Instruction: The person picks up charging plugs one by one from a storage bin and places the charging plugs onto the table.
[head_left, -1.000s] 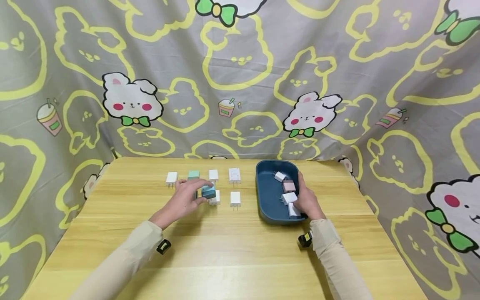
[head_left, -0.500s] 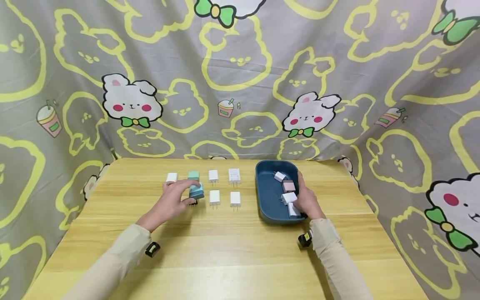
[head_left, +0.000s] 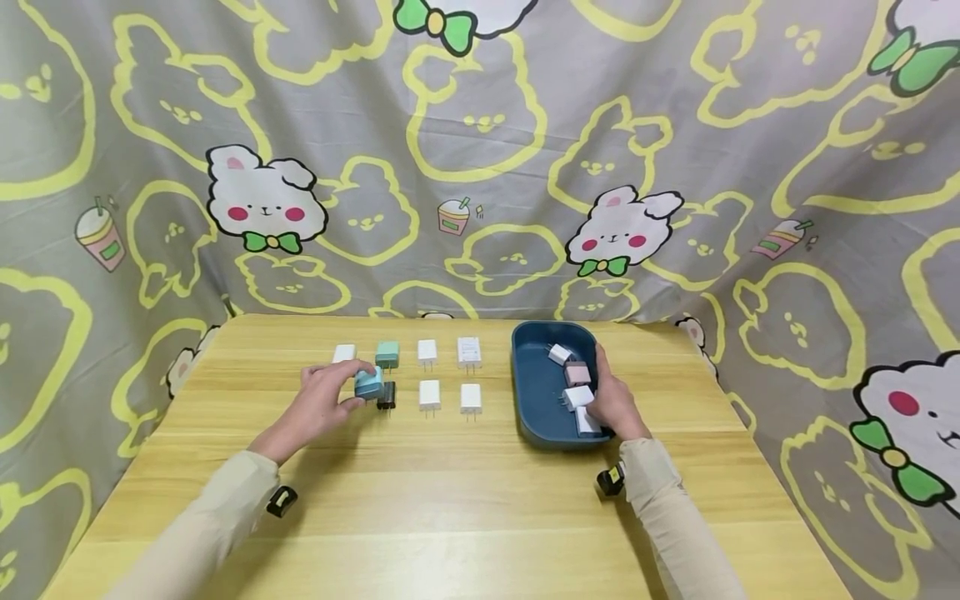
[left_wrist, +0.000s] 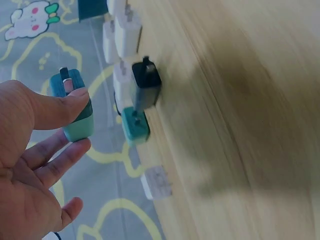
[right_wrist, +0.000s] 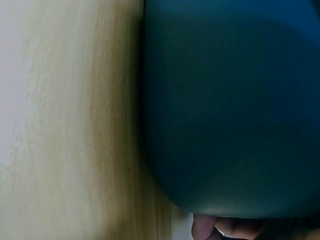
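My left hand (head_left: pixel 322 407) pinches a blue-teal plug-in charger (head_left: pixel 368 383) between thumb and fingers, above the left end of two rows of chargers. In the left wrist view this charger's metal prongs point up past the thumb. Just right of it on the table lies a black charger (head_left: pixel 386 395), with a green charger (head_left: pixel 387 353) behind. A white charger (head_left: pixel 343 354) is partly hidden behind the left hand. My right hand (head_left: pixel 617 406) grips the right rim of a dark blue plastic tub (head_left: pixel 538 404). Inside lie white chargers (head_left: pixel 577 397) and a pink charger (head_left: pixel 577 372).
More white chargers lie prongs toward me: one in the front row (head_left: pixel 430 394), another beside it (head_left: pixel 470 397), and two behind, including a larger printed charger (head_left: pixel 468 351). A patterned curtain (head_left: pixel 480 192) surrounds the wooden table (head_left: pixel 450 500) at the back and sides.
My left hand has moved left with the blue-teal charger, from over the front white charger past the black one, uncovering both. The right hand and tub have stayed put.
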